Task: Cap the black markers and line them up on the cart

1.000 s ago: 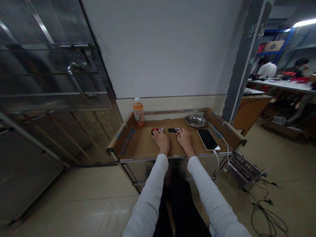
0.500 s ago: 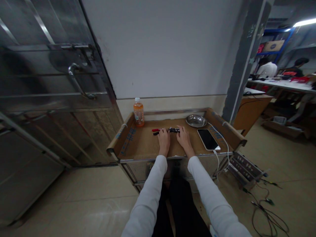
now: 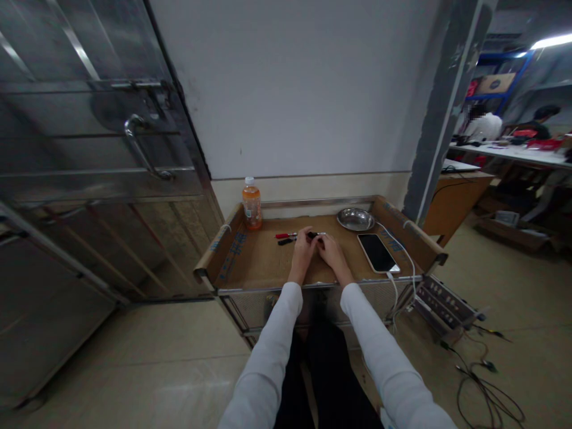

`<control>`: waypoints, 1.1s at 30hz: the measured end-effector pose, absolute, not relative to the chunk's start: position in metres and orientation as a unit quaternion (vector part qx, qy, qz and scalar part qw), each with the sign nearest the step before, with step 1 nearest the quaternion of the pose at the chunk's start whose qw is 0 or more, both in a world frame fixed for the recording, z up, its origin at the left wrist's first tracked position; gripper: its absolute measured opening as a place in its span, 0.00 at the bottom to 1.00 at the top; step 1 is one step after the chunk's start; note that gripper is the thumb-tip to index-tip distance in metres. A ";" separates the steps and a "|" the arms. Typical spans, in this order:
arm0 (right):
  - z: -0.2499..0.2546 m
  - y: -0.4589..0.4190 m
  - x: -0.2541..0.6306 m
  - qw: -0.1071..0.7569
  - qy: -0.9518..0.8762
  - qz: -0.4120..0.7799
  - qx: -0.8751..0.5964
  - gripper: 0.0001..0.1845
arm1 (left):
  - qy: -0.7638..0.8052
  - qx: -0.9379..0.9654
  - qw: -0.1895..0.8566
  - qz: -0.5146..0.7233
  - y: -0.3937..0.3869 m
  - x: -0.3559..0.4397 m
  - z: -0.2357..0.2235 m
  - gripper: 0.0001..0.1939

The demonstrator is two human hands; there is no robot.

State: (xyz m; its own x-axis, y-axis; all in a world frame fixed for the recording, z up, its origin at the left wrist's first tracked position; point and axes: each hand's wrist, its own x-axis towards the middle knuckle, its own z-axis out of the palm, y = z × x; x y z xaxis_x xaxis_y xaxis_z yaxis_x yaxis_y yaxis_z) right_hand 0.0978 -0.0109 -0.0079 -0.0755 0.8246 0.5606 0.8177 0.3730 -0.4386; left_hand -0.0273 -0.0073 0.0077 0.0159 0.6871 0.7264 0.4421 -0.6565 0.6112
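My left hand (image 3: 303, 250) and my right hand (image 3: 331, 250) are close together over the cardboard-lined cart top (image 3: 263, 262). Between their fingertips is a dark pen (image 3: 317, 234), its ends partly hidden. Both hands are closed, with fingers pinched around it. Just left of my left hand lie a red pen (image 3: 282, 236) and a black pen (image 3: 285, 242), side by side on the cardboard; the left hand covers the view of their right ends.
An orange drink bottle (image 3: 252, 205) stands at the back left. A round metal dish (image 3: 356, 219) sits at the back right, and a phone (image 3: 378, 252) on a white cable lies in front of it. Cardboard walls (image 3: 409, 231) edge the cart. Cables (image 3: 485, 387) lie on the floor.
My left hand has moved right, off the pens at the left, to meet my right hand. The dark pen is now between both hands' fingers.
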 end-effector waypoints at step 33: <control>-0.003 -0.015 0.102 0.515 -0.630 0.023 -0.581 0.16 | 0.492 0.712 0.105 0.489 -0.001 -0.031 0.000 0.09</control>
